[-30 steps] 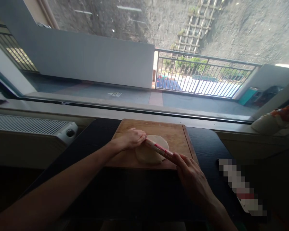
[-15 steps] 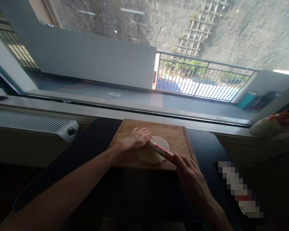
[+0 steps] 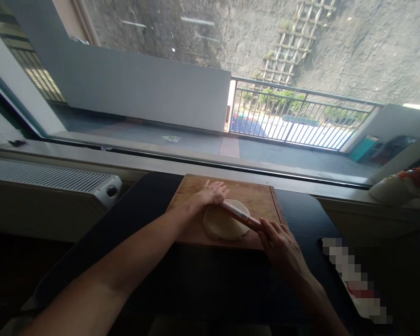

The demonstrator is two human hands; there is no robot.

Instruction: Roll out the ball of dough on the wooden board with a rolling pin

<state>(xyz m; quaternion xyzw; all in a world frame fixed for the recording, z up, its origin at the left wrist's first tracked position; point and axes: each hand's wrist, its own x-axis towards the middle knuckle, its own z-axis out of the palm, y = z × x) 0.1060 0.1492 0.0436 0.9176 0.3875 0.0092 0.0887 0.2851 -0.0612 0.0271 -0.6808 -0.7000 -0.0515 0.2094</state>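
A rolling pin (image 3: 238, 213) lies slantwise across a flat, roundish sheet of dough (image 3: 221, 226) on a wooden cutting board (image 3: 259, 196). My left hand (image 3: 214, 192) is over the pin's far left end, its fingers bent forward over it and pointing away from me. At the near right end, my right hand (image 3: 276, 237) is closed around the pin, thumb and fingers wrapped on it. Dough shows on both sides of the pin, more of it on the near side.
The board rests on a dark table (image 3: 210, 280) with rounded corners. On its right lies a flat, blurred-out object (image 3: 353, 280). A radiator (image 3: 52, 179) stands at the left; a pale pot (image 3: 392, 189) sits on the windowsill at the right. A large window is beyond.
The pin has rolled slightly away from me over the dough, and its red lettering has turned out of sight. Both hands moved along with it. The view has shifted a little.
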